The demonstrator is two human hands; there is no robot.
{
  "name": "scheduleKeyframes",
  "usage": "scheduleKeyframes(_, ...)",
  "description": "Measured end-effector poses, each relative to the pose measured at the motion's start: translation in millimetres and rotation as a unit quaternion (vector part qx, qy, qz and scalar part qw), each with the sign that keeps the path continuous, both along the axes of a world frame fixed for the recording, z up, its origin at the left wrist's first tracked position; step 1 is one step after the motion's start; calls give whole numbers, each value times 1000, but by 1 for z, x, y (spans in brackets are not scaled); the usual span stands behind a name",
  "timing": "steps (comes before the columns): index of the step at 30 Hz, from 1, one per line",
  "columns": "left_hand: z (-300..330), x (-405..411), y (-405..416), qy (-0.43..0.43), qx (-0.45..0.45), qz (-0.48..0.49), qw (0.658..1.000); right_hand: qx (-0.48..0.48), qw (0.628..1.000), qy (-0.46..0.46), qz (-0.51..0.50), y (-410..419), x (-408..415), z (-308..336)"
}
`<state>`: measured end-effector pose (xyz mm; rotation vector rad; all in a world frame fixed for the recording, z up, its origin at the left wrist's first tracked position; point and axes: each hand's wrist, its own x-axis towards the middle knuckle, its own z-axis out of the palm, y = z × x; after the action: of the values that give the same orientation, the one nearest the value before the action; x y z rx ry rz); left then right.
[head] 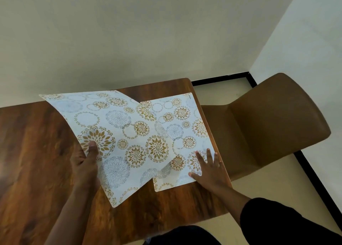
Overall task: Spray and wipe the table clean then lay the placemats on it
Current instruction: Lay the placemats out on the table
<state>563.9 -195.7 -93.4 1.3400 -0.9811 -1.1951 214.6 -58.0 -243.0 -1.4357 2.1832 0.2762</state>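
Observation:
A white placemat [185, 118] printed with gold and grey flower circles lies flat at the right end of the dark wooden table [33, 152]. My right hand [209, 168] rests flat on its near right corner, fingers spread. My left hand [87, 161] grips the left edge of a second, matching placemat [118, 133], thumb on top. This mat is lifted and curved above the table, and its right part overlaps the flat one.
A brown moulded chair [268, 126] stands just beyond the table's right end. A pale wall runs behind the table's far edge, with a corner and black skirting [222, 78] at the right. Light floor shows below the chair.

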Motion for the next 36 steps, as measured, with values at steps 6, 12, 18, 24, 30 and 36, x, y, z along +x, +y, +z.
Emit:
scheduleKeyframes(6, 3, -5, 3, -2, 2, -3, 1000, 4, 1000, -7, -4, 4, 2, 5)
scheduleKeyframes(12, 4, -7, 4, 4, -1, -7, 1000, 8, 1000, -11, -8, 9, 4, 7)
scheduleKeyframes(18, 7, -8, 7, -6, 0, -10, 1000, 8, 1000, -21, -12, 11, 3, 11)
scheduleKeyframes(24, 11, -8, 10, 4, -5, -22, 1000, 7, 1000, -19, -6, 13, -2, 11)
scheduleKeyframes(30, 12, -10, 12, -8, -3, -20, 1000, 7, 1000, -29, -3, 18, -7, 13)
scheduleKeyframes(36, 9, -10, 14, -6, -2, -13, 1000, -3, 999, -40, -7, 22, -8, 13)
